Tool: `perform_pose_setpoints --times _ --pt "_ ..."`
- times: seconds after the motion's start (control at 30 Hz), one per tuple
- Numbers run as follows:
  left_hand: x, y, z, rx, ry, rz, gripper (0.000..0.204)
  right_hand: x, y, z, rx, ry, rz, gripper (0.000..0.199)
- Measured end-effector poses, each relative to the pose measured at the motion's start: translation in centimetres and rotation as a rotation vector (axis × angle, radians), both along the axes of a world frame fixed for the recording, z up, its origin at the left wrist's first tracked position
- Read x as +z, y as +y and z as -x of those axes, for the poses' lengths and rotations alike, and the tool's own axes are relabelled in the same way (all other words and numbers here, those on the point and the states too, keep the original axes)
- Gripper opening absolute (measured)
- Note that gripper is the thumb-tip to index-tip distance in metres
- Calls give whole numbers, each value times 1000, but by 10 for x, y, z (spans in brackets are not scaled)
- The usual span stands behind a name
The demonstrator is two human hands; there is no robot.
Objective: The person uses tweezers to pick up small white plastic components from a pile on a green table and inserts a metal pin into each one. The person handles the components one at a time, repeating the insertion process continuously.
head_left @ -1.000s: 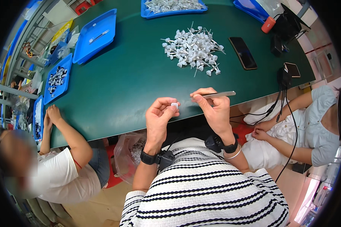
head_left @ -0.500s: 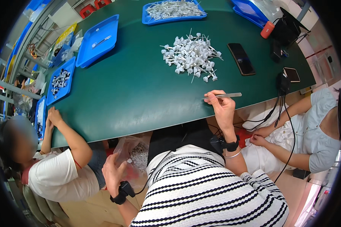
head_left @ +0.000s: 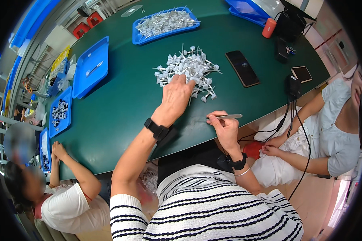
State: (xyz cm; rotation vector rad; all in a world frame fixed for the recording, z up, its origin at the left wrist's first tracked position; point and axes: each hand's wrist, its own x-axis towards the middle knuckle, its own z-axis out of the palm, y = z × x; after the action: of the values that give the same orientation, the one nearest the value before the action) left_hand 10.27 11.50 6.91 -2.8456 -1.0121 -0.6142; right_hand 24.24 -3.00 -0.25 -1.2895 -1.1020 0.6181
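Observation:
My left hand [head_left: 176, 97] is at the near edge of a pile of small white plastic parts with thin stems [head_left: 191, 63] on the green table. Its fingers are bent down and drawn together among the parts; the tips, and anything in them, are hidden. Close to the table's front edge, my right hand [head_left: 226, 130] is closed around metal tweezers [head_left: 229, 116], which lie sideways across the fingers. Nothing shows between the tweezers' tips.
Behind the pile, a blue tray [head_left: 137, 39] holds more white parts. A phone [head_left: 242, 69] lies to the right. More blue trays [head_left: 102, 60] line the left side, one with black-and-white pieces [head_left: 60, 115]. Seated people flank me; cables [head_left: 290, 105] hang at the right edge.
My left hand has risen from beside my lap, over the plastic bag, to the pile. The right hand still holds the tweezers. The whole view has shifted slightly.

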Motion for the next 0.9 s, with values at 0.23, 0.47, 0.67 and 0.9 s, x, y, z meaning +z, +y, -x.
perform_pose_setpoints --times 0.23,0.47,0.67,0.9 --pt "6 -10 33 68 -266 -9 14 1 -1 -1 26 -18 -13 16" --pt "-9 -71 103 352 -1133 1127 19 24 -3 29 178 321 34 15" --pt "-39 -101 93 223 -1691 1356 13 43 -2 82 391 423 -77 13" --pt "-39 -117 101 111 -1557 1280 19 41 -2 86 391 413 -103 15"
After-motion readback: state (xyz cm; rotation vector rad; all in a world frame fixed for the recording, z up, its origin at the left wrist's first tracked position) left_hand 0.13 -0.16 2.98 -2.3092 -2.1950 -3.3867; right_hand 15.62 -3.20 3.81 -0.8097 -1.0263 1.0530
